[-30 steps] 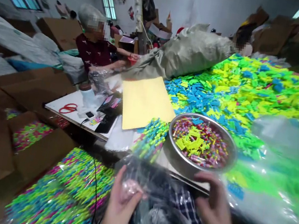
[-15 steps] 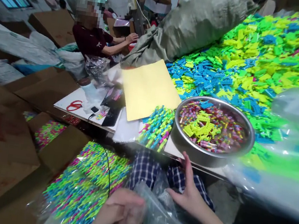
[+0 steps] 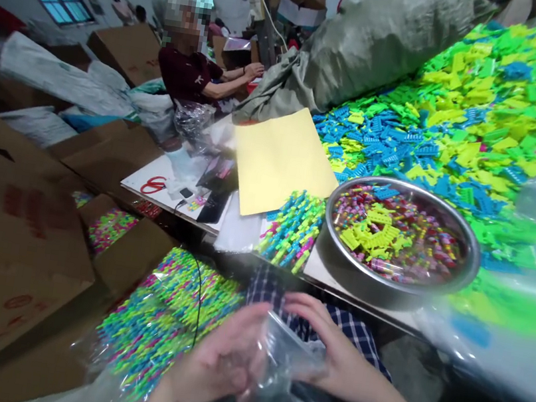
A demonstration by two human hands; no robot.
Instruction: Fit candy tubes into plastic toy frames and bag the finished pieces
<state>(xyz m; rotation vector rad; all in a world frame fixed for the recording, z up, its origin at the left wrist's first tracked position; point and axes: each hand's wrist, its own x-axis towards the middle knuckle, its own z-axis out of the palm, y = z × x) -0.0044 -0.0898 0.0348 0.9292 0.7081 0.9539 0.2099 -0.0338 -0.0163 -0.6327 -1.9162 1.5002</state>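
Note:
A clear plastic bag stretches between my hands above my lap. My left hand has its fingers curled on the bag's left side, partly seen through the film. On the other side, my right hand has its thumb against the bag's edge and its fingers bent over the top; the exact grip is blurred. Below and to the left lies a large plastic-wrapped bundle of colourful stick-like toy pieces. Just beyond my hands, a row of similar joined pieces rests on the table edge.
A metal basin of small colourful pieces stands on the table, beside a yellow sheet. Behind it spreads a heap of green, yellow and blue plastic pieces. Red-handled scissors lie left. Cardboard boxes flank me; a co-worker sits beyond.
My right hand has moved left and down from an outstretched pose to the bag. My left hand has risen slightly with the film. The view has shifted left.

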